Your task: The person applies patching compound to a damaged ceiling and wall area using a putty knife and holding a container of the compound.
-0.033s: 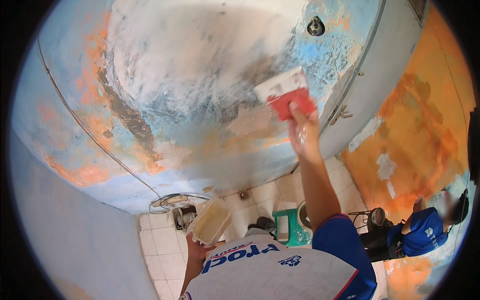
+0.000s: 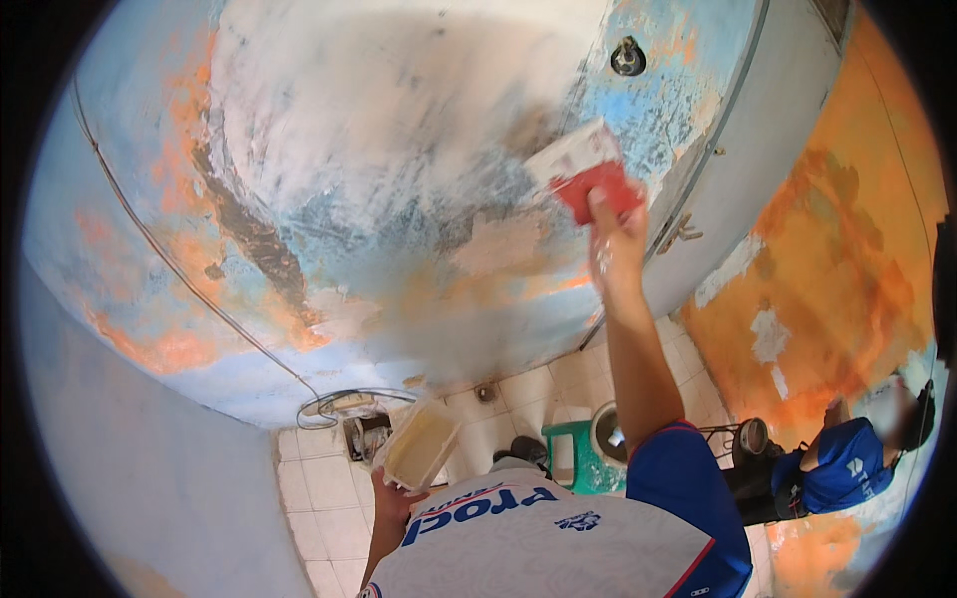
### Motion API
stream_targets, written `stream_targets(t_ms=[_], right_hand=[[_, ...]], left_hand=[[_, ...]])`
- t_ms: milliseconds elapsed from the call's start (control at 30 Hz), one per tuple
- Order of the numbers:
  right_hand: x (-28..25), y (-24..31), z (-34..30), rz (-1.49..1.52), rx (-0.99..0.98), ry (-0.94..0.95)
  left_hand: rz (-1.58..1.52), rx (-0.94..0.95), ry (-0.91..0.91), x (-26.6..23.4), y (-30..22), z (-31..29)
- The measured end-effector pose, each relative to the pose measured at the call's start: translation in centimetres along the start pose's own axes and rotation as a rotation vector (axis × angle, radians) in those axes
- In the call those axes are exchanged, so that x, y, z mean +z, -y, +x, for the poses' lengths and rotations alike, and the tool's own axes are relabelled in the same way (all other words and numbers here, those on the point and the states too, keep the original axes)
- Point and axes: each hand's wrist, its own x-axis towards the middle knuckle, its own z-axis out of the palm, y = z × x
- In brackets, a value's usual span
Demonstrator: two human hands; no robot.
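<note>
My right hand (image 2: 616, 239) is closed round the red grip of a wide putty spreader (image 2: 576, 149). Its pale, putty-smeared blade lies against the wall (image 2: 399, 100), at the right edge of a broad whitish patch. White smears show on the hand. Low on the left, my left hand (image 2: 392, 496) grips the near end of a whitish rectangular tray (image 2: 423, 447). The tray is tilted and yellowish-cream inside. Some of the left fingers are hidden beneath it.
A green plastic stool (image 2: 566, 431) bears a round pail (image 2: 606, 434) under my right arm. A co-worker in a blue shirt (image 2: 847, 470) is at the right by an orange wall. Cables (image 2: 184, 264) run down the left wall. A black fitting (image 2: 628, 57) sits upper right; a door handle (image 2: 682, 231) is nearby.
My right hand has shifted slightly up and to the right with the spreader. My left hand and the tray have stayed in place.
</note>
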Motion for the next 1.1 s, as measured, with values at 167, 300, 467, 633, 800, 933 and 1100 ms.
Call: stream_targets(t_ms=[167, 300, 467, 633, 800, 933, 1100], right_hand=[[3.8, 6.7, 14.3, -0.416, -0.629, 0.043], [10.5, 12.5, 20.8, -0.598, -1.064, -0.008], [7.8, 6.9, 19.5, -0.818, -1.204, 0.003], [-0.6, -4.6, 10.2, -0.939, -0.845, 0.189], [-1.1, -6.9, 10.7, -1.104, -0.965, 0.094], [0.0, -9.8, 11.8, -1.26, -0.864, 0.126], [-7.8, -22.0, 1.3, -1.253, -0.655, 0.373]], left_hand=[[0.02, 0.063, -0.068, 1.9, 1.1, 2.8], [0.082, 0.142, -0.152, 8.0, -0.1, 2.1], [-0.059, 0.245, -0.151, 9.2, 2.1, 4.3], [-0.058, 0.295, -0.146, 11.1, 2.4, 4.9], [-0.009, 0.269, -0.151, 12.4, 1.1, 3.9], [-0.027, 0.277, -0.193, 11.3, 2.3, 4.8], [-0.05, 0.239, -0.089, 12.2, 3.4, 4.5]])
